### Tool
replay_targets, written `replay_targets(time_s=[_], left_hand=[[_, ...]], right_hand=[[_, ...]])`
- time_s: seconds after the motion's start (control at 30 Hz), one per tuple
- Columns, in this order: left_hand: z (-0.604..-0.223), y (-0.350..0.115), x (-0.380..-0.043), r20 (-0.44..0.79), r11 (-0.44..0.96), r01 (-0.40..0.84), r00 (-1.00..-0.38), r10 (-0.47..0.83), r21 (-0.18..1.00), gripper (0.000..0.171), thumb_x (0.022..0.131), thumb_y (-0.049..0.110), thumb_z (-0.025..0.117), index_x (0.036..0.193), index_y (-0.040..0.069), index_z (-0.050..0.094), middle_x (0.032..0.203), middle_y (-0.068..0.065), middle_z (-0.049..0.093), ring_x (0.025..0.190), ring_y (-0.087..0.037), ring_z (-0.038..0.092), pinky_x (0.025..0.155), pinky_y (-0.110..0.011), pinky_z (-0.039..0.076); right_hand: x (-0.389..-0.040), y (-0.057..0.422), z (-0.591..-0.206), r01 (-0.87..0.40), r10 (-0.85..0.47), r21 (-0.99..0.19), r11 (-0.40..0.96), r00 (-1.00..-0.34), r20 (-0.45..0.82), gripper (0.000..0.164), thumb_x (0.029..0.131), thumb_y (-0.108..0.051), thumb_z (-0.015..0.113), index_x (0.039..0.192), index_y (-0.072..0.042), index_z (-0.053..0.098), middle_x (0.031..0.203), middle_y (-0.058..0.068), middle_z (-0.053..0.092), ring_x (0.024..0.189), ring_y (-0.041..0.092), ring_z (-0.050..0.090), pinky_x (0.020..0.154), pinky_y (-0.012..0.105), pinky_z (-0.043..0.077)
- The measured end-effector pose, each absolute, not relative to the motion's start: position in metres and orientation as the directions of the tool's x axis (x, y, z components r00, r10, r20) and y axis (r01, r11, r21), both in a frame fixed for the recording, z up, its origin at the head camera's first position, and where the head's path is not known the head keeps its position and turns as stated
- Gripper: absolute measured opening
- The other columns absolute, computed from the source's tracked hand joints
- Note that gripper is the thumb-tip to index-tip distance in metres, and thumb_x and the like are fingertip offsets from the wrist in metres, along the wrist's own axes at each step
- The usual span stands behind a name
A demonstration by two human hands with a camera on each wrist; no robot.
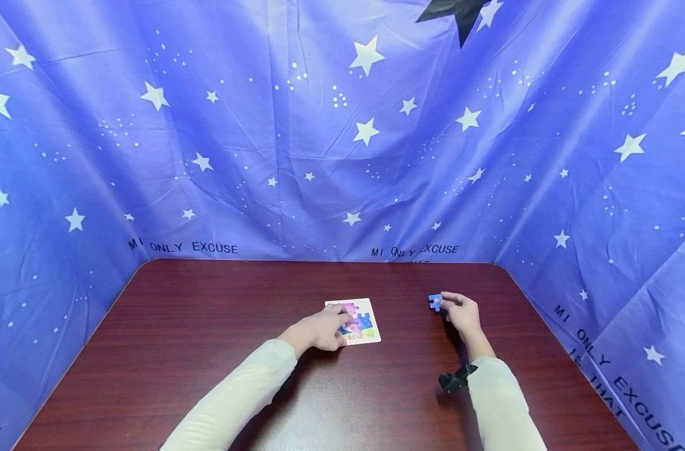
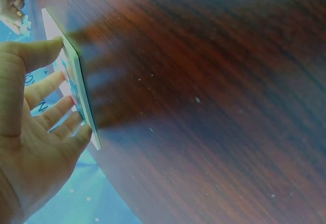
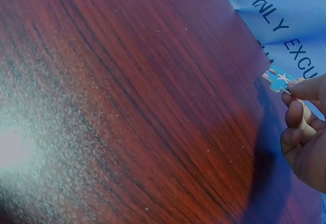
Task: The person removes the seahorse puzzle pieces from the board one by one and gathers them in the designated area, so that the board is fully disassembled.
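A small white-bordered jigsaw board (image 1: 362,305) with pink and blue pieces in it lies flat on the table. My left hand (image 1: 322,329) rests on its left part, fingers spread, covering some of the picture. In the left wrist view the fingertips touch the board (image 2: 52,26), the thumb at its edge. To the right of the board, my right hand (image 1: 464,315) pinches a blue jigsaw piece (image 1: 434,301) between thumb and fingers. A pale star shows on this piece (image 3: 277,79) in the right wrist view, where it is held above the tabletop.
The dark red wood-grain table (image 1: 207,313) has a blue starred cloth (image 1: 320,144) hanging behind it and at both sides. A black strap mount (image 1: 456,379) sits on the right wrist. Glare lies on the tabletop in the right wrist view.
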State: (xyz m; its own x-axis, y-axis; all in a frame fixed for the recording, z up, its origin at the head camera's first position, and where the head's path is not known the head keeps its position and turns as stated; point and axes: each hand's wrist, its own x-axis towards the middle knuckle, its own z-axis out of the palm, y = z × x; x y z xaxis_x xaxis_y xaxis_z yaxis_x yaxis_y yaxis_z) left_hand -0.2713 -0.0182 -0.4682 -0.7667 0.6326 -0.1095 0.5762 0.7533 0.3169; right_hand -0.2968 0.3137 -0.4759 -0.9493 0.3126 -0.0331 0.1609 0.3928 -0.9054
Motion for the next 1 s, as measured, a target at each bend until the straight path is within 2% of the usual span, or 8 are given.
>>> replay_targets(time_s=[0.23, 0.4, 0.7, 0.9, 1.0], left_hand=[[-0.469, -0.018, -0.272, -0.103, 0.751, 0.59, -0.762, 0.64, 0.299, 0.048, 0.082, 0.022, 0.062, 0.128, 0.016, 0.054, 0.137, -0.004, 0.043, 0.128, -0.02, 0.037, 0.106, -0.033, 0.036], [-0.467, -0.018, -0.271, -0.102, 0.751, 0.588, -0.763, 0.638, 0.3, 0.046, 0.082, 0.024, 0.064, 0.127, 0.017, 0.055, 0.134, -0.003, 0.044, 0.128, -0.021, 0.038, 0.106, -0.033, 0.036], [-0.467, -0.018, -0.271, -0.101, 0.75, 0.589, -0.762, 0.639, 0.301, 0.047, 0.082, 0.023, 0.064, 0.127, 0.015, 0.055, 0.135, -0.005, 0.044, 0.129, -0.022, 0.038, 0.106, -0.034, 0.036], [-0.467, -0.019, -0.27, -0.106, 0.752, 0.584, -0.764, 0.637, 0.305, 0.047, 0.081, 0.022, 0.064, 0.127, 0.015, 0.055, 0.135, -0.004, 0.044, 0.129, -0.022, 0.038, 0.106, -0.034, 0.036], [-0.467, -0.019, -0.271, -0.105, 0.753, 0.583, -0.765, 0.635, 0.305, 0.047, 0.082, 0.022, 0.064, 0.127, 0.015, 0.055, 0.135, -0.005, 0.044, 0.129, -0.021, 0.038, 0.106, -0.034, 0.036]], right_hand=[[-0.297, 0.316, -0.479, 0.176, 0.317, -0.911, 0.374, -0.947, -0.053, 0.034, 0.088, -0.002, 0.057, 0.12, 0.008, 0.057, 0.077, -0.003, 0.066, 0.047, 0.007, 0.043, 0.05, 0.022, 0.041], [-0.297, 0.317, -0.48, 0.201, 0.327, -0.904, 0.378, -0.942, -0.073, 0.034, 0.087, -0.004, 0.057, 0.12, 0.006, 0.058, 0.072, -0.006, 0.06, 0.049, 0.007, 0.044, 0.051, 0.021, 0.041], [-0.298, 0.322, -0.484, 0.232, 0.285, -0.92, 0.315, -0.948, -0.141, 0.038, 0.089, -0.006, 0.055, 0.124, 0.009, 0.053, 0.069, -0.007, 0.061, 0.048, 0.006, 0.045, 0.044, 0.02, 0.035], [-0.299, 0.322, -0.486, 0.238, 0.263, -0.897, 0.372, -0.954, -0.144, 0.04, 0.09, -0.011, 0.057, 0.124, 0.009, 0.053, 0.059, -0.009, 0.055, 0.048, 0.006, 0.045, 0.045, 0.021, 0.037], [-0.299, 0.322, -0.486, 0.236, 0.253, -0.885, 0.402, -0.957, -0.14, 0.044, 0.086, -0.012, 0.061, 0.126, 0.007, 0.053, 0.058, -0.009, 0.054, 0.049, 0.006, 0.046, 0.045, 0.021, 0.038]])
